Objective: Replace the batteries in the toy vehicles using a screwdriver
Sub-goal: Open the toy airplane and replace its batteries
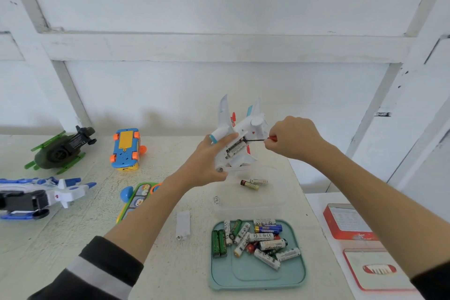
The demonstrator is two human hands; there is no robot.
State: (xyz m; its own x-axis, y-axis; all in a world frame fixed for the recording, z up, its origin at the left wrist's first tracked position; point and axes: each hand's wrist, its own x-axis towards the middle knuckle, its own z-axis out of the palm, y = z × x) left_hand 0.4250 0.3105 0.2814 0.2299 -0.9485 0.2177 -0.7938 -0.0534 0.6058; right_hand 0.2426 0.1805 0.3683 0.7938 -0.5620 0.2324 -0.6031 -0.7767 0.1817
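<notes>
Item: white toy plane (pixel 239 139), being held above the surface (pixel 73 226) in the left hand (pixel 207 165), underside up, battery bay lying open with batteries showing inside. The left grip is wrapping the fuselage, fingers curled round it. Item: screwdriver (pixel 259 139), red handle, dark shaft; the right hand (pixel 292 139) is pinching its handle, tip reaching into the bay. Item: teal tray (pixel 258 275), sitting near the front edge, carrying a loose heap of batteries (pixel 253 238). Item: two spent batteries (pixel 253 184) lying in a clear container (pixel 280 192) beyond the tray. Item: white cover plate (pixel 183 224) lying left of the tray. Item: green helicopter (pixel 58 151), blue-orange bus (pixel 126 148), blue-white jet (pixel 41 195), all resting at left.
</notes>
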